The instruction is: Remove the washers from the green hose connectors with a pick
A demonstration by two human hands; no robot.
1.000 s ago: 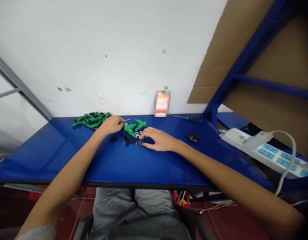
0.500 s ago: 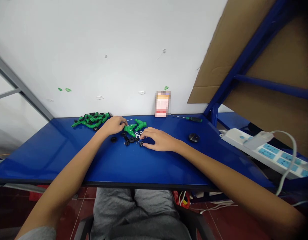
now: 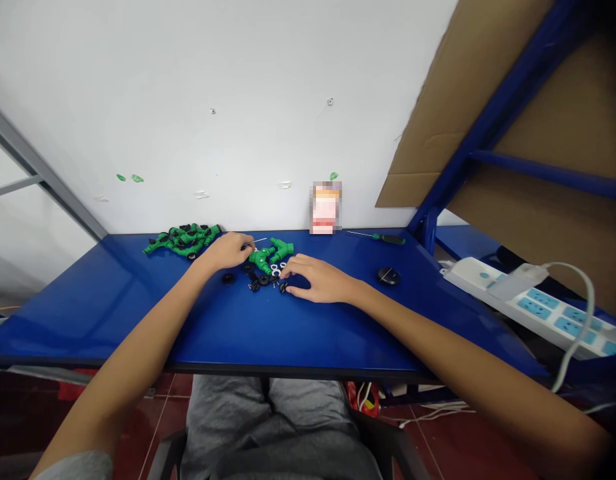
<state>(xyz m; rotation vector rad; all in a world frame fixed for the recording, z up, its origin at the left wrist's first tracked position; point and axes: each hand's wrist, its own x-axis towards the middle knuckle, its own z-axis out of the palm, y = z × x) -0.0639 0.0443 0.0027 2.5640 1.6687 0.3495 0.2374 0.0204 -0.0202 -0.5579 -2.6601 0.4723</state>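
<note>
My left hand is closed, its fingers curled around a thin metal rod that pokes out to the right; its other end is hidden in the hand. Just right of those fingers lie two green Y-shaped hose connectors. My right hand rests on the table with thumb and forefinger apart. A small black part sits at the thumb tip. White rings lie by the forefinger. Several black round caps and tiny screws are scattered between the hands.
A pile of green connectors lies at the back left of the blue table. A screwdriver and a black round object are on the right. A white power strip stands beyond the right edge. A blurred box leans on the wall.
</note>
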